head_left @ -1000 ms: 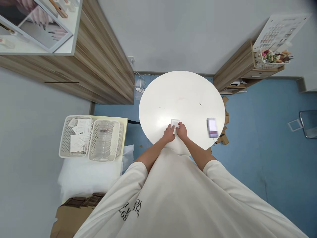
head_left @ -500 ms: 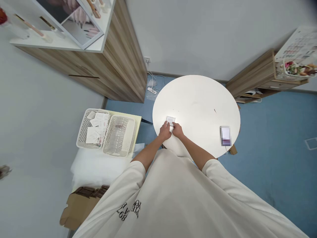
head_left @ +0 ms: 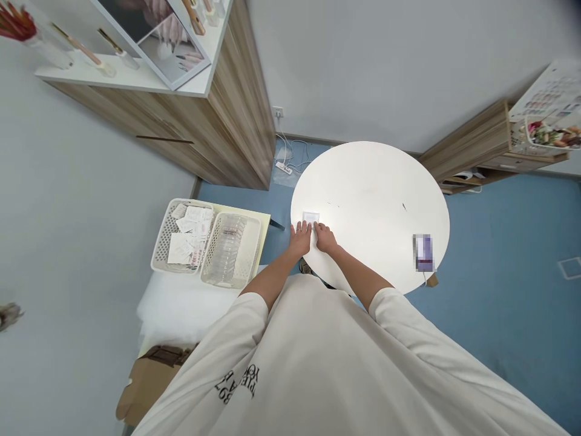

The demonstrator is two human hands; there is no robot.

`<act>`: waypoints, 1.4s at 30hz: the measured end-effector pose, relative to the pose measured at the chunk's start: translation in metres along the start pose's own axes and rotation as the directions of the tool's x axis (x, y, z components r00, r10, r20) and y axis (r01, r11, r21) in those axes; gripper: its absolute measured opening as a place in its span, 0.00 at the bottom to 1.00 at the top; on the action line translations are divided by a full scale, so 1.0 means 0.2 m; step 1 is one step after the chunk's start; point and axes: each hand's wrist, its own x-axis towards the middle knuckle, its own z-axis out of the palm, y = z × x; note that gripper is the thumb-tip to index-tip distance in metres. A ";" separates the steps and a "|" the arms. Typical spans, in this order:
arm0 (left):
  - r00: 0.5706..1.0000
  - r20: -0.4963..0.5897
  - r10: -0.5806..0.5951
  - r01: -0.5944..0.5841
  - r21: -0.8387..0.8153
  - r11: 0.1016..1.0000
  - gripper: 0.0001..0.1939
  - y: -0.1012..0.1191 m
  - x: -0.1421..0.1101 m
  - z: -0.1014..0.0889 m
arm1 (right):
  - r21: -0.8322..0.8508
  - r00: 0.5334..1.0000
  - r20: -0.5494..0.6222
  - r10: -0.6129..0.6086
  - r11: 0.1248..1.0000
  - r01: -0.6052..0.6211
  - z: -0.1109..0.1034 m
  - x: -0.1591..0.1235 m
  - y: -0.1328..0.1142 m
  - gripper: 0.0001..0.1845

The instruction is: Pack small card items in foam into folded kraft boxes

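Note:
A small, flat, whitish packet lies near the left edge of the round white table. My left hand rests palm down at the packet's near edge, its fingers stretched and slightly spread. Beside it, my right hand is also palm down, with its fingertips at the packet's near right corner. Both hands look open, and part of the packet's lower edge is covered by the fingers. What is inside the packet cannot be made out.
On the table's right side lies a blurred-out purple, phone-like item with a cord. To the left, a basket of cards and a basket of clear plastic pieces stand on a side table. A wooden cabinet stands behind.
My left fingers have spread out flatter on the table, and my right hand's fingers have also flattened by the packet. The camera view has shifted slightly.

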 end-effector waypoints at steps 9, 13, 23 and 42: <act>0.995 -0.036 0.091 -0.087 0.101 0.991 0.38 0.04 -0.03 -0.08 | 0.044 0.994 -0.024 0.103 0.994 -0.102 -0.03 -0.21 0.07 0.40; 0.991 -0.058 0.120 -0.108 0.171 0.979 0.36 0.10 -0.09 -0.07 | 0.024 0.987 -0.013 0.159 0.987 -0.158 -0.06 -0.35 0.15 0.38; 0.980 -0.167 0.111 -0.087 0.144 0.986 0.36 0.30 -0.40 0.07 | -0.082 0.990 -0.108 0.092 0.991 -0.101 -0.03 -0.65 0.26 0.32; 0.991 -0.137 0.006 0.004 0.075 0.997 0.33 0.63 -1.36 0.77 | -0.109 0.983 -0.180 -0.044 0.994 0.024 0.47 -1.60 0.48 0.28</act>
